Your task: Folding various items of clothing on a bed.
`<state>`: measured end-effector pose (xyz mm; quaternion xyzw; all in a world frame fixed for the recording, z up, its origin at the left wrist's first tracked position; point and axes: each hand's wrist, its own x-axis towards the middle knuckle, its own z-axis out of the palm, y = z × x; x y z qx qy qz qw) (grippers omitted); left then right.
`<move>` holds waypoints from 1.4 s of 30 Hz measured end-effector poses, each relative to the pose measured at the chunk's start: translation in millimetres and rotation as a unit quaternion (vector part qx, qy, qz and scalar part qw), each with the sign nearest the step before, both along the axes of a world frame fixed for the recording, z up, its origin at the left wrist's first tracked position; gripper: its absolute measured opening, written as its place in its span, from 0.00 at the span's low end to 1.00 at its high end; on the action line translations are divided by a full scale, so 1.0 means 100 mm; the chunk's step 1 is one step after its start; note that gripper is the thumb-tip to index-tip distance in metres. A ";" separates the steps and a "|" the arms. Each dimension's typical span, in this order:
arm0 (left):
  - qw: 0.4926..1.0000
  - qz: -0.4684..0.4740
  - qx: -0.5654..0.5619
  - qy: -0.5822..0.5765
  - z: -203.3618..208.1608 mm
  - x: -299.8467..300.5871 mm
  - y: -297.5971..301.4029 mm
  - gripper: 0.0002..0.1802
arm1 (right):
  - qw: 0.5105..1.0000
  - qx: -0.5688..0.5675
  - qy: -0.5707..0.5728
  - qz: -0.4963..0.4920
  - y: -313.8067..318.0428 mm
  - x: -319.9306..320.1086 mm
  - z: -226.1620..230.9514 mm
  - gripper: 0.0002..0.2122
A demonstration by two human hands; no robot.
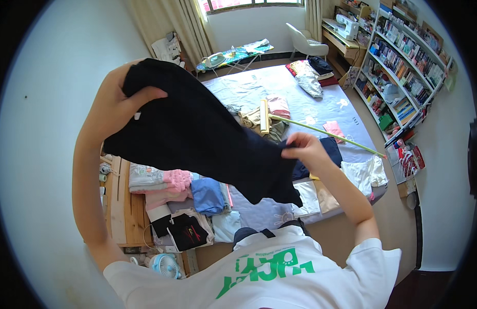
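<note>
A black garment (197, 131) is stretched in the air between my two hands, above the bed; its exact kind is hard to make out. My left hand (114, 103) is raised high on the left, closed on one end, thumb lying over the cloth. A small white tag shows beside that hand. Lower and to the right, my right hand (306, 150) pinches the other end between thumb and fingers. Part of the cloth droops below the pinch. Behind it, piles of folded clothes are partly covered.
On the bed (228, 85) lie a blue folded garment (208, 196), white clothes (358, 174), a black folded shirt (188, 231) and a long green-yellow stick (326, 135). An ironing board (236, 55) stands beyond; a bookshelf (403, 67) lines the right. A small blue fan (165, 265) sits near left.
</note>
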<state>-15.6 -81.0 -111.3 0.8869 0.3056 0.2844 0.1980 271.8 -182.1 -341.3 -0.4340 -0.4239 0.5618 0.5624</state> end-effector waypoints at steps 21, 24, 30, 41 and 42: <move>0.986 0.039 0.143 0.081 -0.57 -0.56 -1.10 0.10 | 0.997 -0.066 0.012 0.040 -0.51 -0.12 -0.21 0.13; 0.984 0.081 0.153 0.036 -0.57 -0.69 -1.29 0.11 | 0.988 -0.079 0.127 0.027 -0.37 -0.34 -0.36 0.10; 0.976 0.119 0.175 0.051 -0.56 -0.75 -1.05 0.10 | 0.998 -0.008 0.050 0.026 -0.32 -0.48 -0.44 0.09; 0.985 0.094 0.132 0.061 -0.54 -0.98 -0.97 0.10 | 0.968 -0.113 0.145 0.170 -0.26 -0.65 -0.34 0.25; 0.986 0.090 0.129 0.061 -0.54 -0.94 -0.97 0.10 | 0.968 -0.115 0.147 0.166 -0.25 -0.65 -0.39 0.25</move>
